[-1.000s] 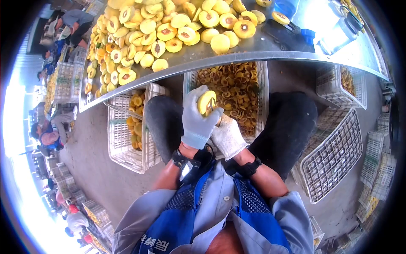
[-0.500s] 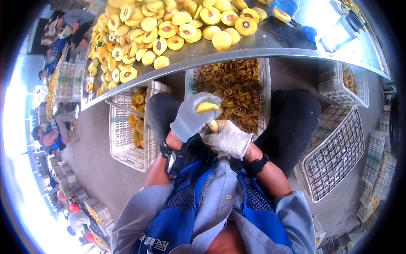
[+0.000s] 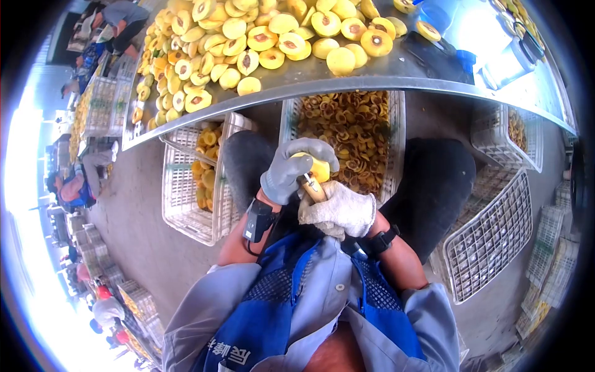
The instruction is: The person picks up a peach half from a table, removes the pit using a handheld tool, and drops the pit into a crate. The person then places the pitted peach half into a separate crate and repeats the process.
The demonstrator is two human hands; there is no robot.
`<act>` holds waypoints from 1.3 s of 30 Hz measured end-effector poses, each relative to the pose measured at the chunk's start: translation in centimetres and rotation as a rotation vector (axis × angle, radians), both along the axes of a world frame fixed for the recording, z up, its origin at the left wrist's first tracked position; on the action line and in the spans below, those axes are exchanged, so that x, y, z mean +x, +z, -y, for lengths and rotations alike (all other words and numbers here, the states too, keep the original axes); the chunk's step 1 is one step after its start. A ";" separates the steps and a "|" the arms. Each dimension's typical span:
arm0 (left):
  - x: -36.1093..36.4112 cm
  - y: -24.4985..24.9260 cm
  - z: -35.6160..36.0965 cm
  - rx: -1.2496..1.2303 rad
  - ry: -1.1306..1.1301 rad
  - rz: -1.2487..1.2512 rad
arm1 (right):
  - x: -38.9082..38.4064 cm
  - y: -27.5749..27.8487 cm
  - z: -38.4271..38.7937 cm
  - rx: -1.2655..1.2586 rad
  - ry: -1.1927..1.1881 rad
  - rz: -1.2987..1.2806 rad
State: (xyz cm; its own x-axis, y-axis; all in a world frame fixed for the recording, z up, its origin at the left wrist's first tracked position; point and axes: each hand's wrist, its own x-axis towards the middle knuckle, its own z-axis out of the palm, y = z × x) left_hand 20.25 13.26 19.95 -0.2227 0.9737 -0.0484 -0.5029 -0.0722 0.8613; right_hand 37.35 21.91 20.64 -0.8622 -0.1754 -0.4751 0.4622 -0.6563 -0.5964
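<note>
My left hand (image 3: pixel 289 170), in a grey glove, has its fingers wrapped round a yellow fruit half (image 3: pixel 319 168). My right hand (image 3: pixel 341 211), in a whitish knit glove, grips a small tool with a wooden handle (image 3: pixel 315 190). The tool's short metal end points up at the fruit, close to my left thumb. Both hands are near each other between my knees, in front of a crate of brown and yellow fruit scraps (image 3: pixel 350 133). Many halved yellow fruits (image 3: pixel 261 38) lie on the metal table (image 3: pixel 347 82) above.
A white crate with yellow fruit (image 3: pixel 186 204) stands left of my knees. On the right are a tilted lattice crate (image 3: pixel 489 242) and another crate (image 3: pixel 496 133). A blue cup (image 3: pixel 466 60) is on the table. Several people sit at the far left.
My left hand has tipped the fruit, so more of its yellow side shows. The tool's wooden handle and metal end are more visible in my right hand. The whole view has shifted slightly.
</note>
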 end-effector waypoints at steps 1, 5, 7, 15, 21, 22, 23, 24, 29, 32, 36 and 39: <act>0.3 0.2 0.4 -0.013 0.036 0.010 | -0.1 0.2 0.0 -0.008 0.020 -0.010; 0.6 0.7 1.4 -0.026 0.113 -0.003 | -0.4 0.3 0.3 -0.042 0.034 -0.056; 0.5 1.0 1.7 -0.027 0.132 -0.055 | -0.5 0.4 0.3 -0.027 0.055 -0.062; -6.2 4.3 4.0 -0.207 0.841 -0.296 | 0.3 1.1 -0.1 0.021 0.009 -0.199; -17.0 8.0 7.6 -1.034 0.627 -1.793 | -0.3 0.3 0.1 0.120 -0.139 -0.014; -18.2 7.6 7.2 -1.023 0.577 -1.849 | -0.6 0.3 0.2 0.157 -0.141 -0.010; -19.7 6.2 6.6 -0.948 0.546 -1.673 | -0.9 0.3 0.3 0.195 -0.143 -0.002; -19.5 6.0 4.7 -0.964 0.482 -1.631 | -1.0 0.4 0.4 0.236 -0.144 0.006; -18.8 3.9 -6.2 -1.177 0.173 -1.614 | -1.2 -0.3 0.6 0.219 -0.145 0.044; -17.9 4.8 -9.5 -1.263 -0.019 -1.651 | -1.3 -0.3 0.4 0.240 -0.174 0.072; -19.0 4.0 -9.2 -1.200 -0.058 -1.719 | -1.5 -0.5 0.6 0.259 -0.190 0.081; -19.4 2.4 -6.4 -0.993 0.263 -1.424 | -1.4 -0.6 0.7 0.309 -0.214 0.051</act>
State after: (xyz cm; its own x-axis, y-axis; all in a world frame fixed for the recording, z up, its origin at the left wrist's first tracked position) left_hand 0.85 19.65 22.39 -0.7495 0.6330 -0.1939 0.5518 0.7591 0.3455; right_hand 35.94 21.23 20.08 -0.8376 0.1641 -0.5210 0.3686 -0.5342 -0.7608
